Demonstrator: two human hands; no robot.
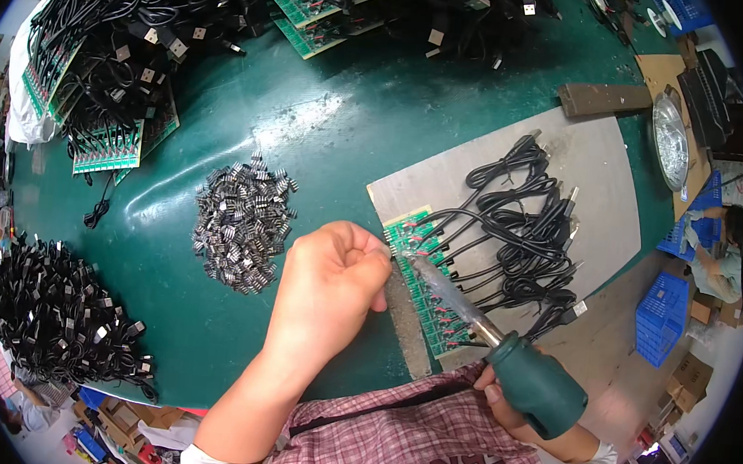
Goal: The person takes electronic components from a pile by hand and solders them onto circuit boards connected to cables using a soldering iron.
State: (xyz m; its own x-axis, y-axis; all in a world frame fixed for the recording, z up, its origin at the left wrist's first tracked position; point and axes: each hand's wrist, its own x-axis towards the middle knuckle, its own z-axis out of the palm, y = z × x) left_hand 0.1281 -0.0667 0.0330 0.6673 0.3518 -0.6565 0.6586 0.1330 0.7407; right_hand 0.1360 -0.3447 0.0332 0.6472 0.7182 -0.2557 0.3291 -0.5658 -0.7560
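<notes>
A green circuit board panel (pixel 443 323) lies on a grey sheet (pixel 606 185), with several coiled black USB cables (pixel 526 214) joined to it by their wires. My right hand (pixel 504 406) grips a soldering iron (pixel 542 387) by its dark green handle. The iron's metal tip reaches up and left to the panel's upper part. Beside that tip, my left hand (pixel 325 272) is closed at the panel's left edge, and whatever its fingertips pinch is hidden. Left of this hand sits a heap of small metal-and-black connectors (pixel 246 222).
Black cables fill a large pile (pixel 64 317) at the near left. Stacked green panels with cables (pixel 109 149) stand at the far left and back. A brown block (pixel 604 100) and a silver dish (pixel 669 142) are at the right. Another person (pixel 719 251) is beyond the table.
</notes>
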